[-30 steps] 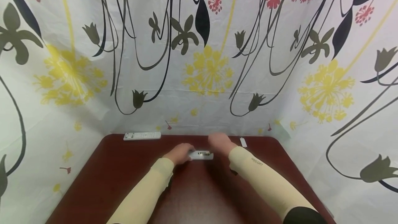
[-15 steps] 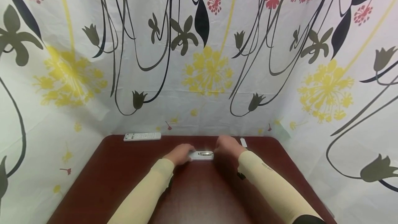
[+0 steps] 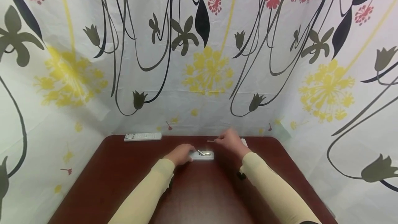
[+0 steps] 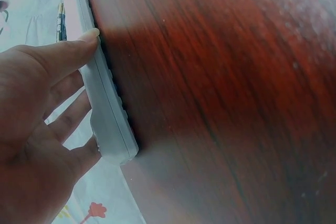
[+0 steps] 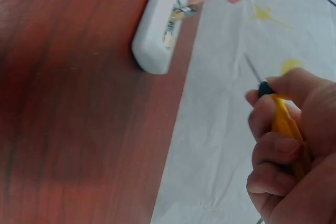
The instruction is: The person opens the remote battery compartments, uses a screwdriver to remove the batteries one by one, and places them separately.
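A white remote control [image 3: 196, 157] lies back-up on the table, its battery compartment uncovered. My left hand [image 3: 180, 154] grips its left end; in the left wrist view the thumb presses the near side edge of the remote control [image 4: 107, 114], with the fingers along the far side. One battery [image 5: 184, 12] sticks up at a slant from the compartment. Another battery [image 5: 170, 29] appears to lie flat inside. My right hand [image 3: 230, 141], raised beyond the remote's right end, grips a small screwdriver [image 5: 285, 121] with a yellow handle, black collar and thin shaft pointing left.
A second white remote [image 3: 143, 137] lies buttons-up at the table's back left. A small white cover piece [image 3: 244, 142] shows partly behind my right hand. The dark red table [image 3: 192, 189] ends at a flowered curtain [image 3: 202, 113] hanging behind and at the sides.
One battery now tilts up out of the compartment, where before it lay flat. My right hand with the screwdriver has lifted back from the remote. The left hand stays in place.
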`<move>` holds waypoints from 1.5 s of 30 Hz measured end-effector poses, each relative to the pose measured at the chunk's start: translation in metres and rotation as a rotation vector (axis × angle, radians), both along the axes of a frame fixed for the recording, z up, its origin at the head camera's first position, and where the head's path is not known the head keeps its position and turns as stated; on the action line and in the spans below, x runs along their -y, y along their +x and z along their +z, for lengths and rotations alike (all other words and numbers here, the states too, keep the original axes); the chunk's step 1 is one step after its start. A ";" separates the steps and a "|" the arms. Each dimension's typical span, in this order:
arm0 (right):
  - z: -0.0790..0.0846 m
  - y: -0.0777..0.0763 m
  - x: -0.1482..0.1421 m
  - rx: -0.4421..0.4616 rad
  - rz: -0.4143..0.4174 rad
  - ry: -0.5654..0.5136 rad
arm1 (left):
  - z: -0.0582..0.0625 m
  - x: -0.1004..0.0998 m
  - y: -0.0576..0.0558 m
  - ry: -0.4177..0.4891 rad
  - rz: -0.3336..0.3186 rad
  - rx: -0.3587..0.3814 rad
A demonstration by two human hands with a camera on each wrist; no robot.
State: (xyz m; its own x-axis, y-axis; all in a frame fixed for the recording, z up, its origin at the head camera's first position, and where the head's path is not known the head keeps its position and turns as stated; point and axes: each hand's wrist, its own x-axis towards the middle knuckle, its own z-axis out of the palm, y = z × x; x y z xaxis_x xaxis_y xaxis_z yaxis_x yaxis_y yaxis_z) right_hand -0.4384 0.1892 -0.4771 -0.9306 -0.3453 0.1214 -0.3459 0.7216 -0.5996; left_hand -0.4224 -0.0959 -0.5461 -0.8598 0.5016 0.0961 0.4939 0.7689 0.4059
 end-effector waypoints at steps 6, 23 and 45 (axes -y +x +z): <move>-0.016 0.019 0.008 0.133 -0.007 0.073 | 0.000 0.000 0.002 0.010 0.005 0.016; -0.027 0.021 0.015 0.209 -0.088 -0.119 | 0.001 -0.002 0.001 -0.038 -0.012 0.005; -0.025 0.025 -0.002 0.139 -0.116 0.080 | -0.002 -0.001 0.000 -0.017 0.007 0.015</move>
State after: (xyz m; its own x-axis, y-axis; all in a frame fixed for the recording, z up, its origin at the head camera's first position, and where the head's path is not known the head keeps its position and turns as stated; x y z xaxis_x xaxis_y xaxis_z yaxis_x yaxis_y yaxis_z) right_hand -0.4139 0.1914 -0.5026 -0.9706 -0.2382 -0.0349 -0.1754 0.7988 -0.5754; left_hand -0.4223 -0.0949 -0.5480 -0.8647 0.4967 0.0749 0.4824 0.7795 0.3996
